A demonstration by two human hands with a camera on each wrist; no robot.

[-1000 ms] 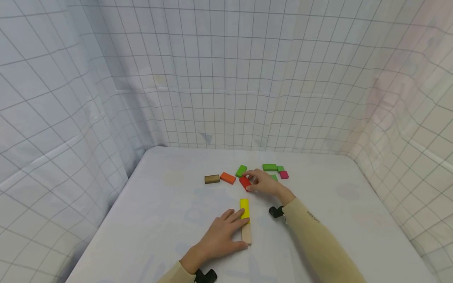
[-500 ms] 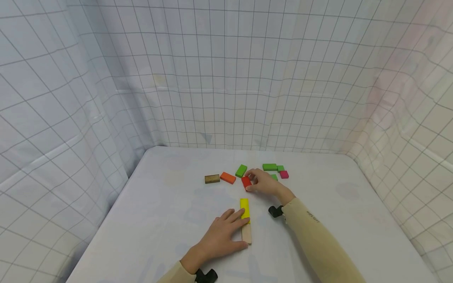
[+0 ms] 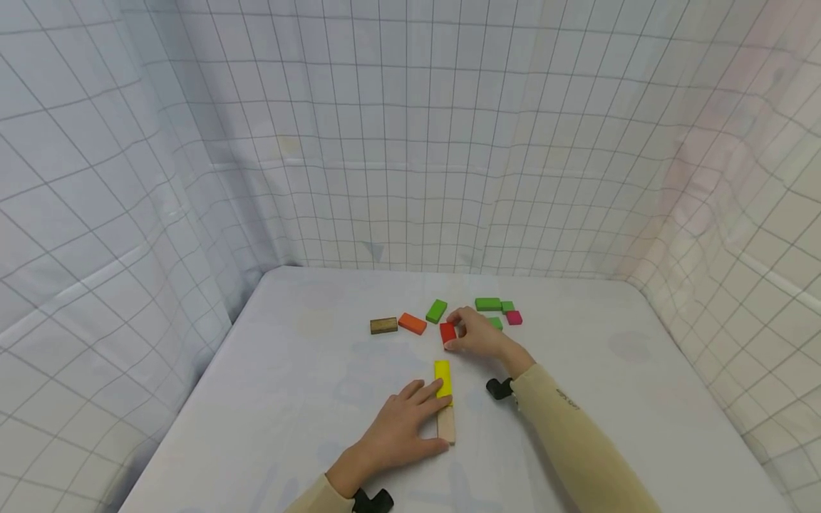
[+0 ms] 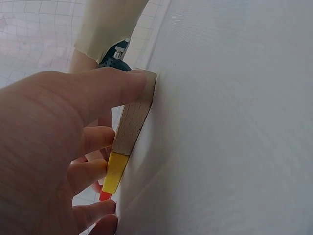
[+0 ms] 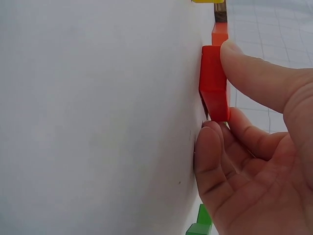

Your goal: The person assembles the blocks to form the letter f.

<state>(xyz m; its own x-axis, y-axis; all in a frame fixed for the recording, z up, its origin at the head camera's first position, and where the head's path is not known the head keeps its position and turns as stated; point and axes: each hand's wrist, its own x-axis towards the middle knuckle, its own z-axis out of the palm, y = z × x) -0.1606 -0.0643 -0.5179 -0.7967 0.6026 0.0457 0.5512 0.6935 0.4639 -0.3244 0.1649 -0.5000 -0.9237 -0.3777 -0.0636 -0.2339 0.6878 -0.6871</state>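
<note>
My right hand pinches a red wooden block between thumb and fingers, low over the white tabletop. In the right wrist view the thumb sits at one end of the red block, with fingertips at its other end. My left hand spreads over a row of two blocks placed end to end. Nearer to me is a plain wood block, its end touched by the thumb. Beyond it lies a yellow block, with fingers resting along it. Just past the yellow block's far end is the red one.
Left of the red block lie a brown wood-grain block and an orange block. Behind it is a green block. Farther right are another green block, smaller green pieces and a magenta piece. Grid-lined white cloth surrounds the table.
The red block has turned from slanted to nearly in line with the yellow block and shifted slightly right, in my right hand. My left hand has kept its place on the row.
</note>
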